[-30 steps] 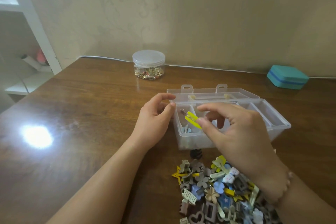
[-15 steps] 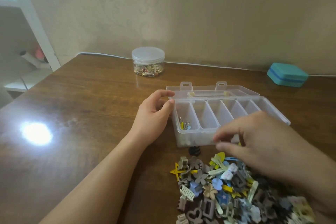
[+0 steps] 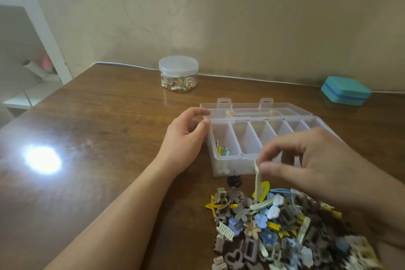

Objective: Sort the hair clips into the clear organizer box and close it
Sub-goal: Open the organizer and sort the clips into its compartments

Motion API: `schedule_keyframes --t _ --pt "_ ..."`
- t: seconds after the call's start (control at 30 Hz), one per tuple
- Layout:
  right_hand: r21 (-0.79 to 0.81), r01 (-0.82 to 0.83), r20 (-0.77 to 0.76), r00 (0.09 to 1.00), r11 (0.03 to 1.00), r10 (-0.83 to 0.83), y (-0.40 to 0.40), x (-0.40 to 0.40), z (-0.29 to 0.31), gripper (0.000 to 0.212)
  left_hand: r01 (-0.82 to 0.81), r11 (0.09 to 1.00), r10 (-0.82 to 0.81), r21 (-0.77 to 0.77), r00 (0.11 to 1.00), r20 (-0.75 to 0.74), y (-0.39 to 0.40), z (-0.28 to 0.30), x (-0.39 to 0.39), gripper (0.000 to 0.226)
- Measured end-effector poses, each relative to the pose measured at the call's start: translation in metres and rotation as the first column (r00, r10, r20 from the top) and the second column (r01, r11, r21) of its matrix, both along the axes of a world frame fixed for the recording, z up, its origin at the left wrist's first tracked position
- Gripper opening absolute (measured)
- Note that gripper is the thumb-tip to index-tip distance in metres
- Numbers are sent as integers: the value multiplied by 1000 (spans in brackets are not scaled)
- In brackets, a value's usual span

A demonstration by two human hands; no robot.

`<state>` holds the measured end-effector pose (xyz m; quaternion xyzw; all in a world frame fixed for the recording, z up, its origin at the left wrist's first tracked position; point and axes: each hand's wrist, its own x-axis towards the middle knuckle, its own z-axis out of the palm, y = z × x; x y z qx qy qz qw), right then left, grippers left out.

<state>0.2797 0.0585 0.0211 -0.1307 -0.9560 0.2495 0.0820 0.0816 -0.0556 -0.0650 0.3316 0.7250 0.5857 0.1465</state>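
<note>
The clear organizer box (image 3: 245, 153) stands open on the wooden table, its lid (image 3: 285, 112) folded back. Its leftmost compartment holds a few clips, one yellow (image 3: 222, 151); the other compartments I can see look empty. My left hand (image 3: 186, 138) rests against the box's left end, thumb and fingers at the corner. My right hand (image 3: 306, 164) hovers in front of the box and pinches a pale cream snap clip (image 3: 258, 178) that hangs down over a pile of hair clips (image 3: 274, 230) in brown, blue, yellow and cream.
A small dark claw clip (image 3: 234, 181) lies alone just before the box. A clear round jar (image 3: 178, 74) of small trinkets stands at the back. A teal case (image 3: 345, 92) sits at the far right. White shelving (image 3: 26, 50) stands left of the table.
My right hand dropped the yellow clip into the leftmost compartment, went down to the pile, and now lifts a cream snap clip. My left hand has stayed at the box.
</note>
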Motion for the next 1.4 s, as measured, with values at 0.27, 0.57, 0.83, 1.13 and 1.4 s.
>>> schedule_keyframes --t 0.27,0.57,0.83,1.13,1.4 --pt "-110 137 -578 797 984 -176 -11 -33 -28 2 1 1000 -1 3 1000 3 0 0 0 22" --pt "264 104 -389 921 959 7 -5 -19 -20 9 -2 1000 2 17 1000 1 0 0 1 19" --pt "375 -131 341 940 918 -5 -8 -8 -15 33 1 1000 -1 4 1000 2 0 0 1 22" --pt "404 -166 381 925 900 0 -6 -11 -21 17 13 1000 -13 0 1000 -4 0 0 0 23" --pt "211 -109 65 993 971 98 -9 2 -1 10 23 1000 -23 14 1000 -6 0 -1 0 22"
